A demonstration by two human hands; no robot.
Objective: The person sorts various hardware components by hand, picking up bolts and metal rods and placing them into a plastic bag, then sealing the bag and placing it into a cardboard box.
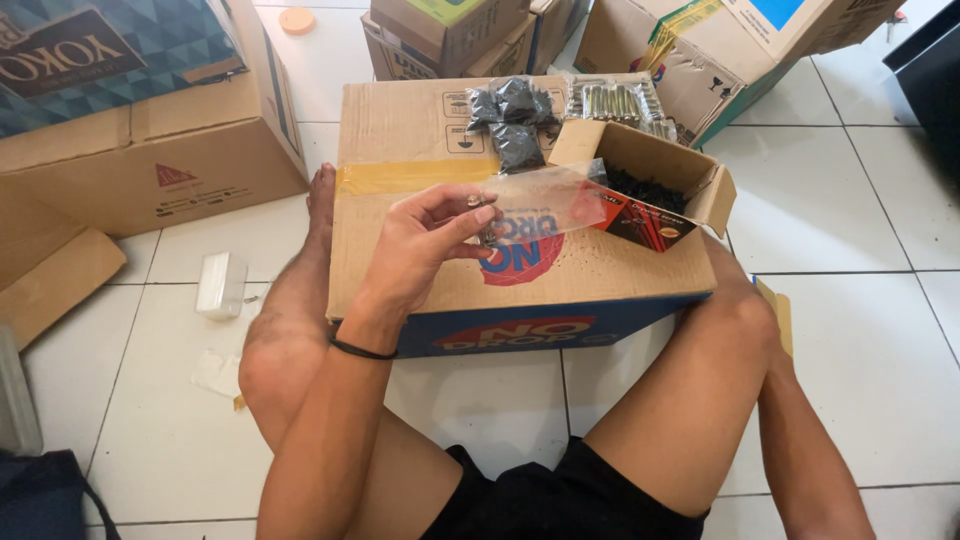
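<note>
Clear plastic bag [545, 205] is pinched at its near end by the left hand [420, 245], thumb and fingers closed on it, above the cardboard box [400, 140]. Beside it sits a small open carton [650, 185] of dark screws. Right hand is out of view.

Right hand out of sight past the bottom edge, blurred clear bag [545, 205] hiding the small box's [655, 190] near side, tiny metal bits in left hand [425, 245] too small to tell.

Head camera, steeply downward, close above lap and carton [430, 130].
</note>
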